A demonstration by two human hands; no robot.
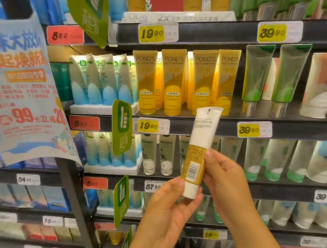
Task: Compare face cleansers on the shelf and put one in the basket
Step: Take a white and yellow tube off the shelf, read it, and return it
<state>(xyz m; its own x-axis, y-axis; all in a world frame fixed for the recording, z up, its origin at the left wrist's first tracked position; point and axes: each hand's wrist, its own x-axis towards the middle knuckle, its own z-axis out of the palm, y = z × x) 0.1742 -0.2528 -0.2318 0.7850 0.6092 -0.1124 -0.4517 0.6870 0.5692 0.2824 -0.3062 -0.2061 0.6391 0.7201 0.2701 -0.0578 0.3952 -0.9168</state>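
Observation:
I hold a white and yellow cleanser tube [201, 146] up in front of the shelf, its back label and barcode facing me, cap end down. My left hand [170, 206] pinches its white cap from below. My right hand [225, 179] grips the tube's lower right side, thumb on the yellow part. Behind it, yellow Pond's tubes [171, 80] stand in a row on the shelf [226, 127]. No basket is in view.
Blue and white tubes [101, 81] stand left of the yellow ones, green tubes [258, 78] to the right. Pale tubes [277, 158] fill the lower shelves. A hanging promo poster [20, 85] and green tags [121, 126] jut out at left.

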